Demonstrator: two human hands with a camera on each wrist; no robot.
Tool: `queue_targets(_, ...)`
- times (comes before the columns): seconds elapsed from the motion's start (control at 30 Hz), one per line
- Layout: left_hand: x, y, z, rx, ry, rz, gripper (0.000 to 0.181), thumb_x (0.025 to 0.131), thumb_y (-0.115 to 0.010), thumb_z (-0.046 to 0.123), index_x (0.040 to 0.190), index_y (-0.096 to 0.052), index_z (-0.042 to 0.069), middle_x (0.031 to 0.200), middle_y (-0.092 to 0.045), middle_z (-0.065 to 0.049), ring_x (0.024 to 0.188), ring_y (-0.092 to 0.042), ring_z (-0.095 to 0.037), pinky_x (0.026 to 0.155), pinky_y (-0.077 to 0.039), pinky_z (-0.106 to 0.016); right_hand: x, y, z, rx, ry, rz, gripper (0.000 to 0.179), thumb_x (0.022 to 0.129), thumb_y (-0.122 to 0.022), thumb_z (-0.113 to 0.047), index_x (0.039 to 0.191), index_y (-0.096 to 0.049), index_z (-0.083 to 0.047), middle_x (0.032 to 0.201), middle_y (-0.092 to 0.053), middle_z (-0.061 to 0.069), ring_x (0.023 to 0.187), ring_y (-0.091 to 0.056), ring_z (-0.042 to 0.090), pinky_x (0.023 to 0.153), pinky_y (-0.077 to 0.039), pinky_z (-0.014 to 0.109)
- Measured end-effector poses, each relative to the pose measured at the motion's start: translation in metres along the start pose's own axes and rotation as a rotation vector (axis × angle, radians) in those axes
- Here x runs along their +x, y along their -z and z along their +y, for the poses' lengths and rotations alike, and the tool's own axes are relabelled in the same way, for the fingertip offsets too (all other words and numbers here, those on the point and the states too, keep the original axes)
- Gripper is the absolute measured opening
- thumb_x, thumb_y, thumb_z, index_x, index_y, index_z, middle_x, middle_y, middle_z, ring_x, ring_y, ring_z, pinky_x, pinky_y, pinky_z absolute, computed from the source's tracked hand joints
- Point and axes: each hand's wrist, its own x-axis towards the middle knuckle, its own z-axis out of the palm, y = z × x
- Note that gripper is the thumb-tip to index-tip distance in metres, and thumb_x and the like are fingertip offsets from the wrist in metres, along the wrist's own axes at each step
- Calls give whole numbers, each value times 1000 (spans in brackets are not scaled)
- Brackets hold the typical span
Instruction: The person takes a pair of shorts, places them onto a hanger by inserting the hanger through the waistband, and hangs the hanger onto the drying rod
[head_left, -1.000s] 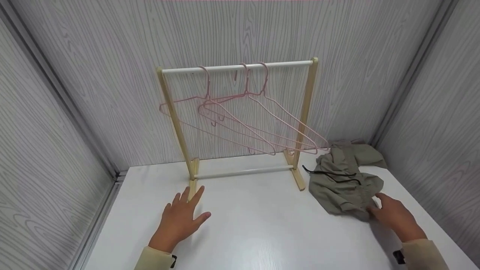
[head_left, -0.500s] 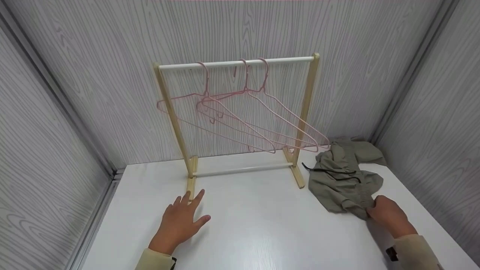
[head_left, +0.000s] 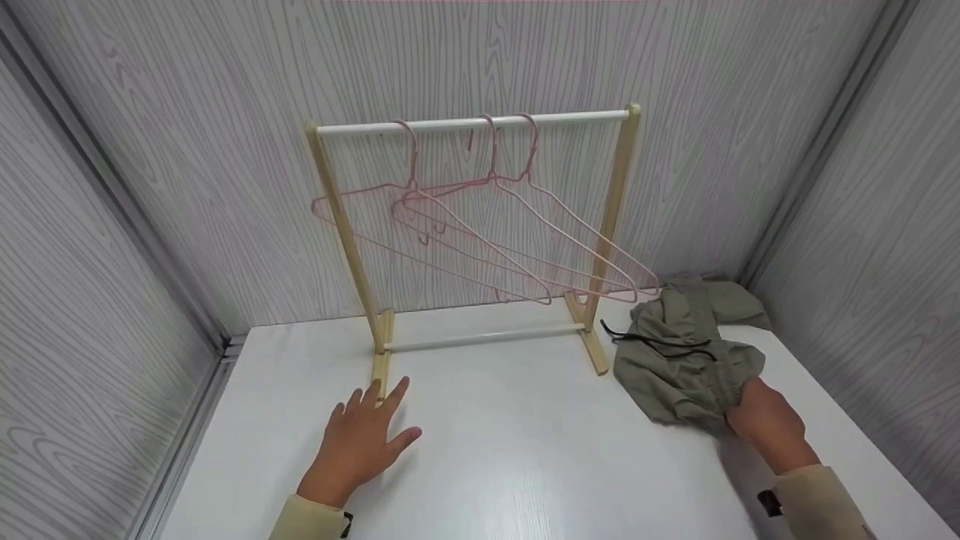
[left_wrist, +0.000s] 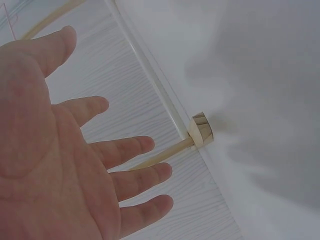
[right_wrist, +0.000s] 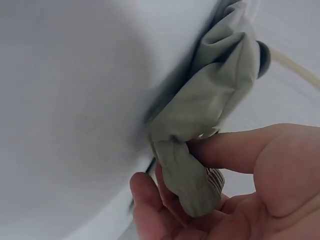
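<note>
A crumpled grey-green garment (head_left: 675,367) with black drawstrings lies at the right of the white table; whether it is shorts or a top cannot be told. My right hand (head_left: 769,424) pinches its near right edge. In the right wrist view, a fold of the cloth (right_wrist: 200,105) runs between thumb and fingers, with a striped band showing at the fold. At the left, my left hand (head_left: 360,442) is spread over the table with nothing in it, close to the front of the rack's left foot (head_left: 381,367). The left wrist view shows its palm (left_wrist: 50,165) and separated fingers.
A small clothes rack with wooden posts (head_left: 616,202) and a white rail (head_left: 585,118) stands at the back. Several pink hangers (head_left: 525,210) hang from it, their right ends reaching near the garment. Grey wood-patterned panels (head_left: 187,112) enclose the white table (head_left: 525,450).
My right hand has closed on the garment's edge and shifted slightly left, the cloth edge moving with it. The left hand stays in place. The view has tilted slightly.
</note>
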Motion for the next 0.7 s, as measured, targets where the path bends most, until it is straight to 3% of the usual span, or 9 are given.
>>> queue_targets(0.17, -1, 2, -1, -6, -2, 4, 82, 102, -68, 60, 171, -38, 27, 168, -43, -28, 150, -44, -57, 118, -34, -78, -12, 9, -19, -5, 43, 59, 11, 97, -55, -5, 101, -56, 5, 85, -64, 19, 76, -62, 32, 61, -47, 43)
queue_targets(0.3, -3, 4, -1, -13, -3, 5, 81, 103, -69, 59, 171, -38, 27, 168, -42, -28, 151, -44, -57, 118, -34, -78, -23, 17, -34, -18, 92, 118, 7, 96, -56, -4, 98, -57, 2, 79, -63, 15, 70, -60, 28, 57, -43, 39)
queue_targets(0.4, -5, 5, -1, -10, -8, 5, 81, 103, -69, 59, 171, -38, 27, 168, -42, -28, 151, -44, -57, 117, -34, -79, -30, 23, -46, -21, 124, 152, 20, 97, -57, -5, 112, -61, 8, 84, -66, 17, 72, -60, 27, 57, -44, 39)
queue_targets(0.53, -7, 7, 1, -3, -26, 18, 80, 103, -68, 58, 170, -39, 26, 168, -43, -28, 149, -44, -59, 116, -36, -79, -37, 29, -61, -4, 162, 192, 38, 97, -59, -5, 130, -62, 11, 104, -73, 25, 82, -67, 32, 62, -49, 41)
queue_targets(0.7, -7, 8, 3, -11, -25, 17, 81, 103, -69, 58, 170, -38, 27, 168, -42, -28, 150, -43, -59, 117, -35, -79, -41, 34, -74, 9, 209, 248, 40, 97, -61, -6, 133, -65, 10, 121, -72, 31, 96, -71, 41, 68, -54, 45)
